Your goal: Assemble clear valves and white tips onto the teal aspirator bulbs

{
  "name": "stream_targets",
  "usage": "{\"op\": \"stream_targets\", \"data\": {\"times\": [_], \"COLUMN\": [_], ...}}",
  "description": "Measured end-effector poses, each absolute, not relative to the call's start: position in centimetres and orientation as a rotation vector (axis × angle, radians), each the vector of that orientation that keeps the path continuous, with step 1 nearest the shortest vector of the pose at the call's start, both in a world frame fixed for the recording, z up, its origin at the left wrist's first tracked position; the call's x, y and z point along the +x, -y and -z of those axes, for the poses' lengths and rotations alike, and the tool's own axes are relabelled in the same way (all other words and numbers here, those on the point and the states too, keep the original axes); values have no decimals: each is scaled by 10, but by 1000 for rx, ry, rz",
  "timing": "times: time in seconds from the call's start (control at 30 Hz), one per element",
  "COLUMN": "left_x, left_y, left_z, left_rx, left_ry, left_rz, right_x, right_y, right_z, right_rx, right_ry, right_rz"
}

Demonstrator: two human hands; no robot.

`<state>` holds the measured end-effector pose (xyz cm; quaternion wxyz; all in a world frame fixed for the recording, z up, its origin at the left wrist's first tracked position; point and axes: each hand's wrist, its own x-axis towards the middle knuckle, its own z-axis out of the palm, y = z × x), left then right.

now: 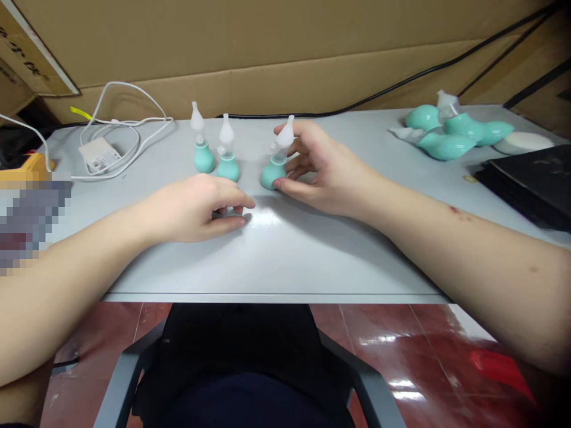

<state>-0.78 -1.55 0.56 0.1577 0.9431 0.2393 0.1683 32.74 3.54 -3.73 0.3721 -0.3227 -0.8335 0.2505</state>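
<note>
Three bulb nasal aspirators with teal bulbs and translucent white tips stand on the grey table. My right hand has its thumb and fingers around the rightmost aspirator, which tilts slightly to the right. Just in front of the middle aspirator, my left hand hovers low over the table or rests on it, fingers loosely bent and thumb apart, with nothing between them. Farther left, the third aspirator stands upright. The left hand hides a little of the middle bulb's base.
Several teal bulbs with clear parts lie at the back right, near a white oval item and a black flat object. A white charger with coiled cable sits back left. Cardboard walls the rear; a black cable runs along it.
</note>
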Motion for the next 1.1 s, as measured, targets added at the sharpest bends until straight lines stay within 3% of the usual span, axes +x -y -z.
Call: {"op": "stream_targets", "data": {"times": [1.1], "left_x": [-8], "left_y": [18], "left_z": [-9], "left_rx": [2693], "left_ry": [-682], "left_rz": [-396], "right_x": [327], "right_y": [-39], "right_z": [40], "right_rx": [-785], "right_ry": [2199], "right_rz": [-618]}}
